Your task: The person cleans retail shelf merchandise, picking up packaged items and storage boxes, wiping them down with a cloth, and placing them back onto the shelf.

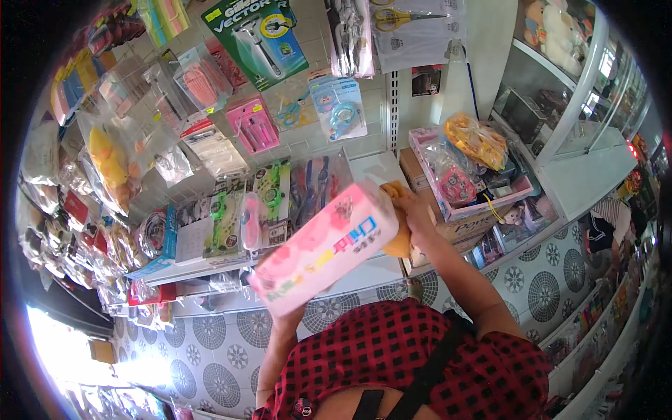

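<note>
While clamped on a soft, bunched mustard cloth (397, 243) with the right hand (414, 211), pressing that cloth to the short 2 o'clock end of a pink box (322, 248). Supporting the lower 7 o'clock end with the left hand (288, 319), mostly hidden behind; cannot tell its finger spread.

Held at centre, tilted from 8 up to 2 o'clock: oblong, smooth-faced, straight-edged, printed with rosy patches and multicolour lettering, slightly blurred.

Clock taken from the box. Just beyond, at 11 o'clock, on a flat white shelf: a slim pack with a green watch (274, 190), round-dialled; at 10, another green-watch pack (218, 213). At 2, an open pink-rimmed carton (470, 208), heaped with crinkly clear plastic and a shiny yellow bag (477, 142); beneath, stiff brown cardboard (458, 234).

Farther out, at 11, hung on the wall: a razor (260, 49) on glossy green card; at 1, metal scissors (399, 19) with rounded yellow handles. At 10, a fuzzy-looking yellow toy (110, 155) in clear film. At 2, a glass cabinet (591, 150), white-framed. At 7, hard floor tiles (236, 355), patterned with grey circles. At 5, a red-and-black checked shirt (406, 350), woven.
</note>
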Available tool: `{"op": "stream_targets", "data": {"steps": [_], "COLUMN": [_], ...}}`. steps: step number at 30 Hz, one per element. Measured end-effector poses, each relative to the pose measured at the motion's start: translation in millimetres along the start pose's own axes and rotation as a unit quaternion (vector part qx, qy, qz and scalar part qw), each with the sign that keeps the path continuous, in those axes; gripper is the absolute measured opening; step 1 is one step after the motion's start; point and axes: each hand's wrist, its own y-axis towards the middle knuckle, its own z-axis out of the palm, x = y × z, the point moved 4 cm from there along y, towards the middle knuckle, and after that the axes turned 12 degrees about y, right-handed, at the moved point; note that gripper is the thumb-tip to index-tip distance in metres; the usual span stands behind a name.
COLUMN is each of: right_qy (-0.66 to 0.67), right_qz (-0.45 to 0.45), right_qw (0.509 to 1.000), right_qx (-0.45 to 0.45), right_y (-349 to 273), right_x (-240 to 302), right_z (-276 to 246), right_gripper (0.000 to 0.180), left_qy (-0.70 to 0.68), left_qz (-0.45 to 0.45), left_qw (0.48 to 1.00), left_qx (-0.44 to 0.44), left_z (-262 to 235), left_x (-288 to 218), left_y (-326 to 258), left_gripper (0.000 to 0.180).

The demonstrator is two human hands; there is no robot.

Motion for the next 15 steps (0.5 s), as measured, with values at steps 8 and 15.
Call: {"op": "stream_targets", "data": {"steps": [8, 15], "right_qy": [0.144, -0.147], "right_qz": [-0.007, 0.019], "right_qw": [0.989, 0.975], "right_qx": [0.025, 0.168], "right_y": [-2.5, -19.3], "right_x": [48.1, 34.0], "right_z": [-5.0, 79.5], "right_gripper": [0.03, 0.04], "left_qy": [-0.28, -0.284], "left_qz": [-0.347, -0.442], "left_qw": [0.895, 0.851], "left_qx": [0.018, 0.024], "left_z": [5.5, 63.6], "left_x": [77.6, 121.0], "left_y": [1.0, -44.9], "left_gripper": [0.023, 0.033]}}
